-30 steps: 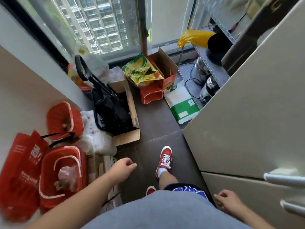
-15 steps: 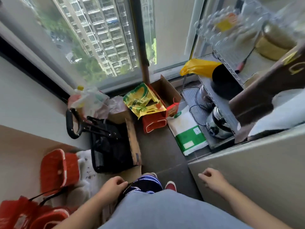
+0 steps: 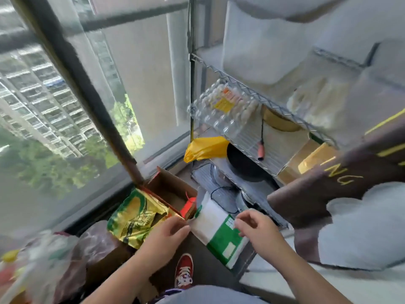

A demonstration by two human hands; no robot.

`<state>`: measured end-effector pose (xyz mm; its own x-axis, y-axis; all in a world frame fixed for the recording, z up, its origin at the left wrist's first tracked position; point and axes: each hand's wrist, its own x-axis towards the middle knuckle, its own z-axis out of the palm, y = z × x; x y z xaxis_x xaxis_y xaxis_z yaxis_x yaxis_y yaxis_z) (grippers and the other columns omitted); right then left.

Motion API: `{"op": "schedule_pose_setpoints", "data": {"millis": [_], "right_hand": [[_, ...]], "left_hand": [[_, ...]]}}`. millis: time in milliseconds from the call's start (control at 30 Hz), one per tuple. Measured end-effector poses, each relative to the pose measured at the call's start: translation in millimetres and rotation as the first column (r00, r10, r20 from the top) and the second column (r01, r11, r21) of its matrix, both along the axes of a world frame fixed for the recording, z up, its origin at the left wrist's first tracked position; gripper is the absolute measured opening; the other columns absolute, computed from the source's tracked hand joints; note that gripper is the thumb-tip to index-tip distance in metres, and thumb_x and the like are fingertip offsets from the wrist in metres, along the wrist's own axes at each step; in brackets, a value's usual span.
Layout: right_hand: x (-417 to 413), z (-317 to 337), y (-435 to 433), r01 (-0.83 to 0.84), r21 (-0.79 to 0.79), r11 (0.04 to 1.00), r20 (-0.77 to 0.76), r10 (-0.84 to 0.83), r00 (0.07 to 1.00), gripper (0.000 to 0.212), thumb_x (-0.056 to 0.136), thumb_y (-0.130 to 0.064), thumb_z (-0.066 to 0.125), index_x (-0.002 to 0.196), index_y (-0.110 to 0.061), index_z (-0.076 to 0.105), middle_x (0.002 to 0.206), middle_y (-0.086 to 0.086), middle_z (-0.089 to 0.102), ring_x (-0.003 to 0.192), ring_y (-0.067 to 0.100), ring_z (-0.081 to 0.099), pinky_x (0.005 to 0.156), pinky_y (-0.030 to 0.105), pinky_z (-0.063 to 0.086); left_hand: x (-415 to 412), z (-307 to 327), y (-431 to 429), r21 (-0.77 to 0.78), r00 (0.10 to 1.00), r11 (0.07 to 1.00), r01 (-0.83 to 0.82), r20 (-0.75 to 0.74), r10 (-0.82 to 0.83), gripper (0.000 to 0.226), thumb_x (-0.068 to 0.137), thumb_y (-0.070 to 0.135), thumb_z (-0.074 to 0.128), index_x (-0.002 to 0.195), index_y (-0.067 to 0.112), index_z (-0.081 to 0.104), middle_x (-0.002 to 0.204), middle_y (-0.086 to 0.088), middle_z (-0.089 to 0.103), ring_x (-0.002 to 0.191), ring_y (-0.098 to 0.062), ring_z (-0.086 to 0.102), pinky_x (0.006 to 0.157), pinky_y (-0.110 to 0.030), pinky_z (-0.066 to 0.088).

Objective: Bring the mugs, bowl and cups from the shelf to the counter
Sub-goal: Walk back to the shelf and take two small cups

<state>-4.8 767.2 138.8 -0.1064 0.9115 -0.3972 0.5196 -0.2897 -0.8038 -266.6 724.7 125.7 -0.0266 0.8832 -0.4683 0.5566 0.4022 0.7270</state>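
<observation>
A metal wire shelf [image 3: 252, 93] stands at the right, against the window corner. On it I see a clear egg carton [image 3: 221, 108], a yellow bag [image 3: 206, 148], a black round pan [image 3: 243, 165] and cardboard boxes. No mug, bowl or cup can be made out; the picture is blurred. My left hand [image 3: 168, 234] and my right hand [image 3: 256, 224] are raised in front of me at waist height, fingers loosely curled, nothing in them. Both hang well short of the shelf.
A brown box with yellow lettering [image 3: 341, 178] and a white soft thing [image 3: 361, 227] lie on the pale cabinet top [image 3: 285, 284] at the right. On the floor lie a green and white sack [image 3: 219, 231], an open carton [image 3: 173, 189], a yellow-green bag [image 3: 138, 218] and plastic bags [image 3: 43, 266].
My view has swung up and to the right, from the floor to the wire shelf. Both hands have risen from my sides and come closer together in front of me.
</observation>
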Motion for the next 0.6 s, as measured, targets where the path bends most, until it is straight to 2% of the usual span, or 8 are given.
{"op": "schedule_pose_setpoints", "data": {"millis": [67, 133, 200, 300, 400, 500, 533, 600], "right_hand": [[-8, 24, 24, 0.060, 0.075, 0.995, -0.021, -0.059, 0.998, 0.023, 0.070, -0.053, 0.060, 0.084, -0.035, 0.065, 0.076, -0.001, 0.071, 0.071, 0.014, 0.067, 0.076, 0.045, 0.057], [-14, 49, 45, 0.114, 0.158, 0.981, -0.043, -0.108, 0.993, 0.023, 0.071, -0.053, 0.060, 0.087, -0.037, 0.065, 0.075, -0.004, 0.071, 0.071, 0.012, 0.066, 0.076, 0.043, 0.057], [-17, 77, 65, 0.168, 0.244, 0.955, -0.093, -0.150, 0.984, 0.023, 0.072, -0.051, 0.061, 0.089, -0.037, 0.065, 0.076, -0.005, 0.071, 0.074, 0.012, 0.067, 0.076, 0.039, 0.056], [-17, 127, 90, 0.245, 0.369, 0.897, -0.172, -0.193, 0.966, 0.019, 0.074, -0.047, 0.063, 0.089, -0.035, 0.066, 0.079, -0.005, 0.072, 0.076, 0.016, 0.068, 0.075, 0.031, 0.055], [-12, 183, 102, 0.284, 0.509, 0.813, -0.215, -0.199, 0.956, 0.019, 0.075, -0.046, 0.064, 0.090, -0.035, 0.066, 0.083, -0.001, 0.073, 0.078, 0.018, 0.068, 0.077, 0.035, 0.057], [-2, 234, 105, 0.340, 0.609, 0.717, -0.283, -0.205, 0.937, 0.011, 0.081, -0.037, 0.069, 0.091, -0.033, 0.068, 0.084, 0.001, 0.072, 0.074, 0.033, 0.066, 0.069, 0.043, 0.057], [1, 248, 105, 0.347, 0.640, 0.686, -0.290, -0.202, 0.935, 0.011, 0.082, -0.037, 0.069, 0.092, -0.032, 0.068, 0.085, 0.001, 0.072, 0.075, 0.033, 0.066, 0.070, 0.043, 0.057], [11, 280, 105, 0.350, 0.725, 0.593, -0.284, -0.206, 0.937, 0.013, 0.082, -0.039, 0.068, 0.094, -0.033, 0.068, 0.087, -0.001, 0.072, 0.079, 0.021, 0.068, 0.075, 0.032, 0.057]], "left_hand": [[1, 27, 42, 0.109, 0.998, 0.992, 0.060, 0.021, -0.063, 0.013, 0.092, 0.043, 0.061, 0.097, 0.034, 0.068, 0.090, 0.015, 0.072, 0.082, 0.003, 0.065, 0.079, -0.027, 0.056], [7, 54, 79, 0.178, 0.989, 0.980, 0.089, 0.100, -0.108, 0.010, 0.091, 0.039, 0.062, 0.095, 0.032, 0.069, 0.085, 0.013, 0.073, 0.069, 0.004, 0.065, 0.066, -0.023, 0.054], [18, 83, 110, 0.279, 0.974, 0.950, 0.137, 0.134, -0.180, 0.007, 0.091, 0.039, 0.063, 0.094, 0.035, 0.069, 0.087, 0.020, 0.073, 0.067, 0.007, 0.065, 0.059, -0.017, 0.051], [40, 131, 148, 0.453, 0.945, 0.872, 0.184, 0.161, -0.283, 0.006, 0.092, 0.032, 0.064, 0.095, 0.033, 0.069, 0.090, 0.025, 0.071, 0.083, 0.003, 0.066, 0.069, -0.015, 0.053], [63, 183, 173, 0.588, 0.902, 0.790, 0.174, 0.227, -0.368, 0.013, 0.086, 0.038, 0.065, 0.094, 0.029, 0.070, 0.089, 0.015, 0.074, 0.082, -0.002, 0.068, 0.077, -0.022, 0.054], [82, 237, 190, 0.729, 0.855, 0.662, 0.174, 0.222, -0.469, 0.025, 0.078, 0.052, 0.059, 0.096, 0.037, 0.067, 0.091, 0.020, 0.074, 0.082, 0.000, 0.068, 0.071, -0.013, 0.050], [87, 253, 194, 0.766, 0.846, 0.621, 0.168, 0.212, -0.490, 0.027, 0.077, 0.053, 0.059, 0.097, 0.038, 0.066, 0.092, 0.020, 0.074, 0.083, 0.000, 0.068, 0.070, -0.011, 0.048], [97, 289, 204, 0.830, 0.826, 0.535, 0.159, 0.185, -0.533, 0.026, 0.078, 0.052, 0.059, 0.098, 0.038, 0.066, 0.094, 0.018, 0.074, 0.085, -0.001, 0.069, 0.070, -0.009, 0.048]]}}
